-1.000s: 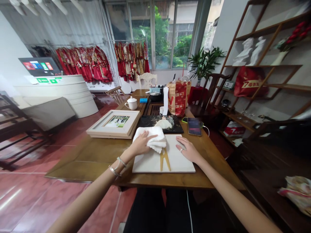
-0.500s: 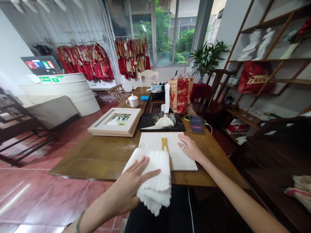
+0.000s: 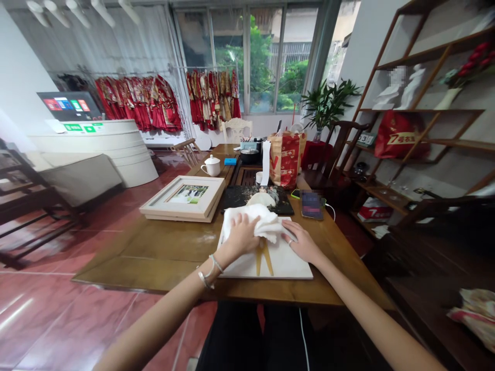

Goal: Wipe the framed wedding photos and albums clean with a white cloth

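Observation:
My left hand (image 3: 242, 236) presses a folded white cloth (image 3: 258, 221) onto the far part of a flat white board (image 3: 288, 261) lying on the wooden table (image 3: 166, 247). Its fingers are spread over the cloth and curl slightly into it. A yellow forked stand piece (image 3: 264, 256) shows on the board below the cloth. My right hand (image 3: 301, 242) lies flat and open on the board's right side, fingers apart, a ring on one finger, touching the cloth's edge.
Behind the board lie a dark photo panel (image 3: 253, 197), a white picture frame (image 3: 185, 196) and a phone (image 3: 311, 204) on a cable. Farther back stand a white teapot (image 3: 212, 165) and a red paper bag (image 3: 285, 157). Shelves (image 3: 402, 139) fill the right side.
My left hand carried the cloth from the table's near edge back up onto the far part of the board. My right hand stayed flat on the board.

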The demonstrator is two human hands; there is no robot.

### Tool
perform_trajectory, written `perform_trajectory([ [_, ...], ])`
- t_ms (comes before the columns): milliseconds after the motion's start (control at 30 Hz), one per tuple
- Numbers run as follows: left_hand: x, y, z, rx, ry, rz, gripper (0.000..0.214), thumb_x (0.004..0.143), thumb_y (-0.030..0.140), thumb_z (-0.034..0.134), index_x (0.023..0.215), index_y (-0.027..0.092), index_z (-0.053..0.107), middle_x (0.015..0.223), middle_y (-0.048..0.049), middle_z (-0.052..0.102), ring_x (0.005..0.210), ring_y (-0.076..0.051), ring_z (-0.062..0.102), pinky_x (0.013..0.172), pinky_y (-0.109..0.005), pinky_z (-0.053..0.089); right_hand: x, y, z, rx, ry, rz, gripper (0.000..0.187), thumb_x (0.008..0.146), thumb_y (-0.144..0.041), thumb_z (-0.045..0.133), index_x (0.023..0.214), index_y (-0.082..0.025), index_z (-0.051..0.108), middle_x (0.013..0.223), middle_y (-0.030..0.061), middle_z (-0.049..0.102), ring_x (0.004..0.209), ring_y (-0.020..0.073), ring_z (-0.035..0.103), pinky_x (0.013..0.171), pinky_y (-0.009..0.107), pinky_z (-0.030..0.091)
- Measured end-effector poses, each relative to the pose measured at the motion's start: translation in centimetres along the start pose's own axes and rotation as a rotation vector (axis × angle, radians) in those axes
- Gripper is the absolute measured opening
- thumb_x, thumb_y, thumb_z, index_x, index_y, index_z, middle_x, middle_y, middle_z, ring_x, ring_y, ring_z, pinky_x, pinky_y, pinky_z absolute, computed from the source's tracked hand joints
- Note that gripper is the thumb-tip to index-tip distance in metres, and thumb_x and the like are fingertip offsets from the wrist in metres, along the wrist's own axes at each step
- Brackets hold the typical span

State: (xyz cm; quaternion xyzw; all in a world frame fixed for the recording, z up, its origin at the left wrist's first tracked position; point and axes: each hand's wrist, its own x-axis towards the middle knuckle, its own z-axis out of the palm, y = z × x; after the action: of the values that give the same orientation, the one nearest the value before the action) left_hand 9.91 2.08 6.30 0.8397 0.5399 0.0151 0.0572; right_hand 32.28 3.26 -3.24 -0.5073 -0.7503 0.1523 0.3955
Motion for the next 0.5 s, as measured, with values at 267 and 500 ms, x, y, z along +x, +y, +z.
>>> perform_trajectory([
  [267,-8.7,3.5,1.3,-0.034,-0.162,0.202,0.091,0.068,0.014,0.061,0.15,0.025,0.025,0.16,-0.0174,0.011,0.145,-0.043,-0.001,0.115,-0.061,0.01,-0.1,0.1,0.0,0.001,-0.007,0.013,0.043,0.082,-0.026,0.053,0.122,-0.016,0.064,0.134,0.0153,0.059,0.128,0.0295,0.05,0.11,0.05,0.037],
  [500,-10.3,1.7,-0.1,-0.043,-0.217,0.065,0.091,0.067,0.011,0.057,0.15,0.027,0.026,0.159,-0.0124,0.019,0.146,-0.039,0.01,0.115,-0.059,0.016,-0.2,0.0,0.1,0.022,0.012,0.043,0.04,0.085,-0.033,0.055,0.121,-0.019,0.065,0.132,0.0132,0.06,0.127,0.0288,0.051,0.111,0.05,0.035],
])
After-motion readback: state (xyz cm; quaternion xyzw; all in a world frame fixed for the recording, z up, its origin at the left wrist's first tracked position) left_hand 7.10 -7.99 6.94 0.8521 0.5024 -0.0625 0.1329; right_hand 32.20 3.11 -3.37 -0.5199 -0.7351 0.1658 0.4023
